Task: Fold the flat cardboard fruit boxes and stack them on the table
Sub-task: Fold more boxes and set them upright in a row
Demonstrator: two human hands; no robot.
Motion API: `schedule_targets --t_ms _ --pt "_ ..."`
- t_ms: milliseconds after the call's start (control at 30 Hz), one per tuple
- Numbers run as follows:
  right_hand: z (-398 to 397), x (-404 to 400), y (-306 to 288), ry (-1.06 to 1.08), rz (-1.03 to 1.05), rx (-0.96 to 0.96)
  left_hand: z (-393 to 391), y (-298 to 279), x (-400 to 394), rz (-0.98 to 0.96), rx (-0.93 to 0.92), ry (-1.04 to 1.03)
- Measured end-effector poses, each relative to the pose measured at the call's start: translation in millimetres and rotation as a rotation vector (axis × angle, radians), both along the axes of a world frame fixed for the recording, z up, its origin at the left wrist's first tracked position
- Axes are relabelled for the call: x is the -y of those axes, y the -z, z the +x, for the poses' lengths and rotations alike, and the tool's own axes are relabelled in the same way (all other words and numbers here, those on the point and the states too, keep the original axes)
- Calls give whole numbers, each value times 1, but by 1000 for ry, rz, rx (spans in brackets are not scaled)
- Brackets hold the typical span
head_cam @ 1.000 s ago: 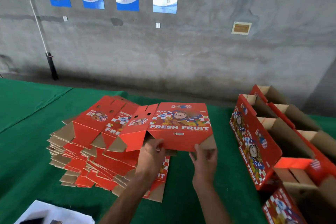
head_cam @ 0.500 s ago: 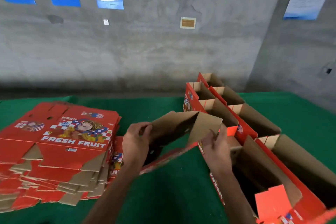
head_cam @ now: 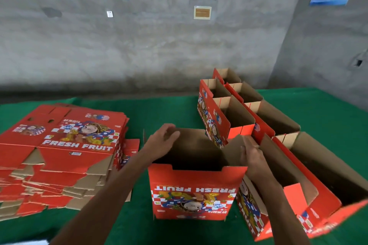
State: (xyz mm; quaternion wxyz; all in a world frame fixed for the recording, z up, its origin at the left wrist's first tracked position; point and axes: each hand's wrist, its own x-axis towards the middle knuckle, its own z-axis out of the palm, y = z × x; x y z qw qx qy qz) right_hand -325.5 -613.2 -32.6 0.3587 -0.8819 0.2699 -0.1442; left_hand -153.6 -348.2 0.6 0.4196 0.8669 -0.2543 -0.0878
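**Box opened up, upright on tabletop, both hands at its top**

Green cloth-covered tabletop (head_cam: 169, 109) carries everything. Left: big pile of flat red printed cardboard box blanks (head_cam: 59, 157), "FRESH FRUIT" print facing up, brown flaps sticking out along the near edge. Right: two rows of erected red cardboard boxes (head_cam: 264, 125), tops open, touching side by side, running from the far wall toward the camera. Centre, between pile and rows: one opened red cardboard fruit box (head_cam: 191, 193) standing on the tabletop, print upside down toward the camera, brown inside visible. Right hand (head_cam: 252, 157) grips the brown flap at the box's right top corner. Left hand (head_cam: 162, 141) is at the far-left top rim, fingers loosely bent; contact probably, but motion blur, can't tell for sure.
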Motion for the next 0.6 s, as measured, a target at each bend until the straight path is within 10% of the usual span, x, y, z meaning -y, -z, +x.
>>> schedule_targets --t_ms 233,600 --pt "10 5 1 107 -44 -62 4 5 -34 -537 -492 167" --pt "18 1 7 128 9 155 5 62 -30 18 182 -117"
